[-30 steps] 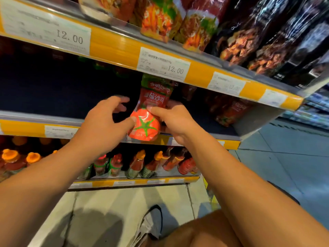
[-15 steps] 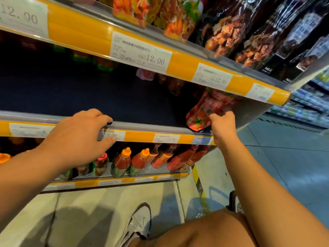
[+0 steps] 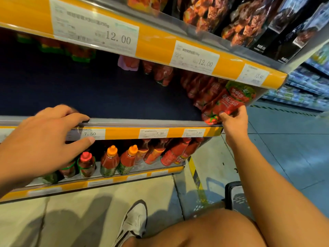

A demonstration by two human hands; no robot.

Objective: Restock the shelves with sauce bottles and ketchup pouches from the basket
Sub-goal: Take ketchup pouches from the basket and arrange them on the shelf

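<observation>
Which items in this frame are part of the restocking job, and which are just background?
Job:
ketchup pouch, gripped by right hand
left hand resting on middle shelf edge
sauce bottles below

Background:
snack packs on top shelf
white shoe

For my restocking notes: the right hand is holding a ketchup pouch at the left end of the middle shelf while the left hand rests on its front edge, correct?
Not quite: the head view shows the right hand holding the ketchup pouch at the right end of the middle shelf. The left hand does rest on its front edge.
</observation>
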